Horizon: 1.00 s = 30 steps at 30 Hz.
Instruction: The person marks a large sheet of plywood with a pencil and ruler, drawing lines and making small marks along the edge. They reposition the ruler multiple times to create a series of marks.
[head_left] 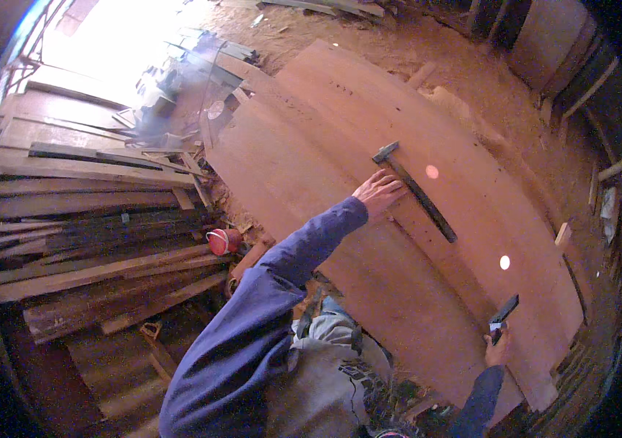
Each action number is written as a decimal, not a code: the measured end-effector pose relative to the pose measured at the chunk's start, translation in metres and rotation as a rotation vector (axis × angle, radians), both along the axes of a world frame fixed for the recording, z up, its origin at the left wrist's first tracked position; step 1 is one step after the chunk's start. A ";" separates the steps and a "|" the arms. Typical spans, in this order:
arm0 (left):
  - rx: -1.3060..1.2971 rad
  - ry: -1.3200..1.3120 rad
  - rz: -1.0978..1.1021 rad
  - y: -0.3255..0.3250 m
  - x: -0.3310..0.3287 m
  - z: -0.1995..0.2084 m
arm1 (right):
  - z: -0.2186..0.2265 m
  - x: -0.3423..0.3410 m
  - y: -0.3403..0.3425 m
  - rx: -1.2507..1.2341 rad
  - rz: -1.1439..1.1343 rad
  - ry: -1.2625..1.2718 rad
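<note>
A large reddish-brown wooden panel (281,160) made of joined boards lies in front of me. My left hand (381,193) rests on it with fingers stretched out, right beside a hammer (427,201). The hammer has a metal head and a long dark handle and lies flat on the panel; the fingertips reach its handle close to the head, and whether they touch is unclear. Nearer to me at the right, my right hand (498,349) is closed round a flat dark tool with a light band (503,312), its kind not clear.
Stacked planks (92,182) fill the left side, with a red bucket (224,241) near their ends. Sawdust covers the ground (464,66) beyond the panel. Boards (551,44) lean at the far right. A small wood block (562,236) stands at the panel's right edge.
</note>
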<state>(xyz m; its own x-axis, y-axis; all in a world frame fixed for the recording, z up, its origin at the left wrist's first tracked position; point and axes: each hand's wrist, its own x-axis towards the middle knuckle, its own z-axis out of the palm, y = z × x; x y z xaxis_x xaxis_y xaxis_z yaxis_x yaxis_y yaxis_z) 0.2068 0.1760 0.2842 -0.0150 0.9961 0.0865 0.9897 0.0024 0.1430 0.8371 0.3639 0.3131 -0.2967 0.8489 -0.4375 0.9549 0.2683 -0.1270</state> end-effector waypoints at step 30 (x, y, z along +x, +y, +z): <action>0.218 -1.206 0.342 -0.237 0.238 0.158 | 0.176 -0.250 -0.214 -0.436 0.927 0.528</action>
<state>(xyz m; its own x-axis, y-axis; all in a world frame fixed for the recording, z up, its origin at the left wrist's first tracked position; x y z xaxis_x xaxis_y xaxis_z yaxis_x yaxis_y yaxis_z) 0.4444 -0.0611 0.4417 -0.4505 0.8928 -0.0002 0.1859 0.0941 0.9780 0.5869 0.1503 0.4893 -0.9611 0.0157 -0.2758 0.2138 0.6744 -0.7067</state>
